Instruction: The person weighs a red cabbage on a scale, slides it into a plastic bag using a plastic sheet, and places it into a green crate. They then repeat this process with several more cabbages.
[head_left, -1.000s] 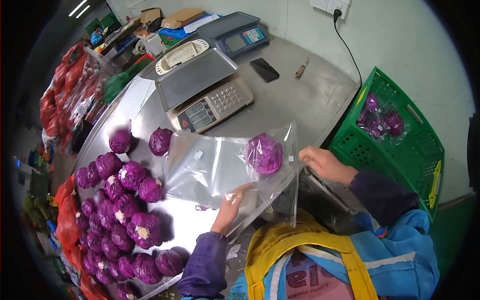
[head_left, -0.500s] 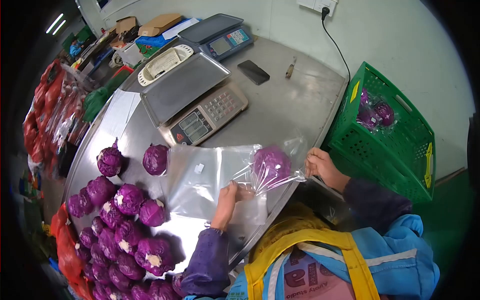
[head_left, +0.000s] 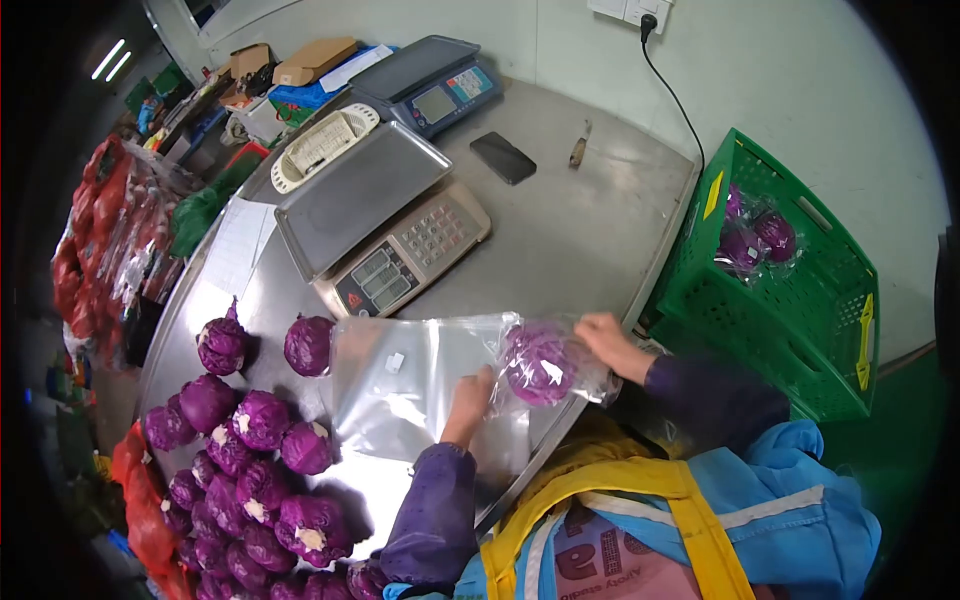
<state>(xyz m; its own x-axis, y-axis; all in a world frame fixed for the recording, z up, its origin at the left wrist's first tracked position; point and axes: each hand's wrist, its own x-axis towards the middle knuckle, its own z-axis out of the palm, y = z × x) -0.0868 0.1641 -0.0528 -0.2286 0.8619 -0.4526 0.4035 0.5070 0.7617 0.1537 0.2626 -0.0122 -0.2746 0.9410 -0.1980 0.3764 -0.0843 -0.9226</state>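
- In the head view, the purple cabbage (head_left: pixel 540 365) you are handling lies inside a clear bag (head_left: pixel 592 388), at the near edge of the metal desk (head_left: pixel 590 235), between your two hands.
- Your right hand (head_left: pixel 612 346) is at the right side of that bag, its fingers bent against the film; you cannot tell from here whether they pinch it.
- Your left hand (head_left: pixel 468 405) is just beside the cabbage's left side, over the plastic; its fingertips are partly lost in glare, so whether they grasp or merely touch cannot be told.
- To the left of the wrapped cabbage, flat clear plastic (head_left: pixel 425 350) with a small white label lies on the desk, reaching under your left hand.
- Farther left you have a heap of loose cabbages (head_left: pixel 262 420), with one single cabbage (head_left: pixel 309 346) apart from it, at the plastic's left edge.
- Beyond the plastic stands a scale (head_left: pixel 435 235) with a keypad and a metal tray; a blue-grey scale (head_left: pixel 440 103) is behind it, and a phone (head_left: pixel 503 157) lies to the right.
- To your right is a green crate (head_left: pixel 735 325) holding bagged cabbages (head_left: pixel 775 232).
- Past the desk's left side, you can see piled red net sacks (head_left: pixel 95 230).
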